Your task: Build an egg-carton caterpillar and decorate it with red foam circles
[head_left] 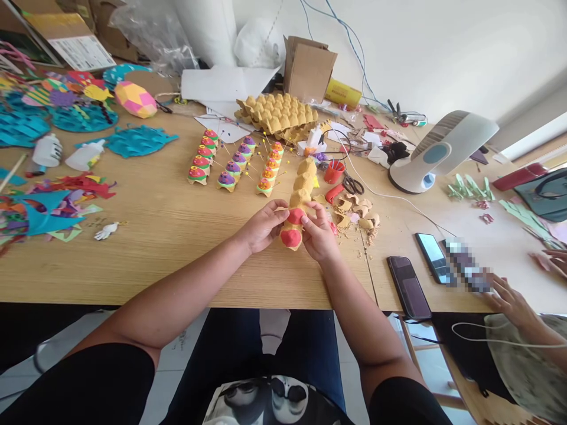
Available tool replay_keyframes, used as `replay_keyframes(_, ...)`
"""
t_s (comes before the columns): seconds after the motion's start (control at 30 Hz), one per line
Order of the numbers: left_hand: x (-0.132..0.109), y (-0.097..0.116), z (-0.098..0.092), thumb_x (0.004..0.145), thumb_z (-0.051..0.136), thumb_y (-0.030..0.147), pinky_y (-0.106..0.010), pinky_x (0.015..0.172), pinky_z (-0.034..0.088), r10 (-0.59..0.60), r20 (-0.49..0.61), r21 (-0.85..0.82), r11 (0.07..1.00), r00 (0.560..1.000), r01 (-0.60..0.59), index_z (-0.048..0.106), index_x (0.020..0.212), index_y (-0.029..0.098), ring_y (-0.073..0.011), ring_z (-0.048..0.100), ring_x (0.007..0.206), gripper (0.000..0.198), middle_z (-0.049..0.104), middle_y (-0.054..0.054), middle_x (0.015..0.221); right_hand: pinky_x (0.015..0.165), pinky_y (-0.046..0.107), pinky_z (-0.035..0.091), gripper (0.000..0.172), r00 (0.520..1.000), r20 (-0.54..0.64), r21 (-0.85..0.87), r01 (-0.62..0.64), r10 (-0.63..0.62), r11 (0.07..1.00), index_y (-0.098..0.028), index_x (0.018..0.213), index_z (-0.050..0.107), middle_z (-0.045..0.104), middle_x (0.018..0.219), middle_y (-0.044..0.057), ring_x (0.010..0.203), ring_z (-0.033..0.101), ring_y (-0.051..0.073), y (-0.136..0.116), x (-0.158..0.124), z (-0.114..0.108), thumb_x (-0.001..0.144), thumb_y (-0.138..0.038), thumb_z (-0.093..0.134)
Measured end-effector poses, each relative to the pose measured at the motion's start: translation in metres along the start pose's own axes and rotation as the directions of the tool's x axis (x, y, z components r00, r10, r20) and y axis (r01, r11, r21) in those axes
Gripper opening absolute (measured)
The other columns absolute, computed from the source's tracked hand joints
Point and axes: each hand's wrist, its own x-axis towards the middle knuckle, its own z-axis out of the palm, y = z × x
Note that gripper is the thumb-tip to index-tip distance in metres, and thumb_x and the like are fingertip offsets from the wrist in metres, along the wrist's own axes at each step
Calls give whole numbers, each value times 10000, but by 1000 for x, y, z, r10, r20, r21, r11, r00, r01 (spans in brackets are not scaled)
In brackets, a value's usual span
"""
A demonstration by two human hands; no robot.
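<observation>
Between my two hands is a strip of egg carton, tan at its far end, with red clay covering the two cups nearest me. My left hand pinches its left edge by the second red cup. On the other side my right hand grips it, thumb pressed on the red clay. Beyond stand three decorated carton strips: a red and green one, a purple one and an orange one with yellow-headed pins. A red clay tub and black scissors lie just past my right hand.
Torn carton scraps and crumbs lie right of my hands. A white fan and phones stand farther right, near a co-worker's hand. Egg trays are stacked at the back. Coloured paper scraps cover the left side.
</observation>
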Motion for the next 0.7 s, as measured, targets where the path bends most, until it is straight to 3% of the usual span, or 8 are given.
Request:
replay_keyframes(0.2,3,-2,-2,699,930,236,-205,673,555,45,-15,8,999,999,-45,733,1087,185,-126,731,770,438,792,-33,946,650,245,566,408,999,-31,-151,-33,28,988,-318,1165,656,720,951,-29,750,661,123,3,-1,-2,821,-474,810)
replay_keyframes(0.33,3,-2,-1,702,927,244,-219,714,553,53,-20,30,998,998,-53,794,1043,177,-144,738,838,373,800,-63,1026,759,270,582,496,1000,-9,-185,-18,16,983,-314,1211,665,748,992,-22,838,678,139,2,-1,0,768,-417,865)
replay_keyframes(0.57,1,3,-3,712,920,254,-268,838,551,35,40,207,977,999,-42,802,1140,218,-177,737,947,445,796,-76,1088,826,306,583,471,999,-35,-271,4,-14,963,-292,1195,718,768,955,-15,861,698,160,-2,2,-9,757,-377,869)
replay_keyframes(0.7,4,2,-8,709,917,255,-304,906,554,87,51,300,949,995,-99,803,1153,230,-191,728,997,459,798,-70,1091,938,330,571,467,999,-8,-312,33,-38,949,-299,1203,751,786,1092,-7,1013,712,187,-3,4,-14,758,-372,871)
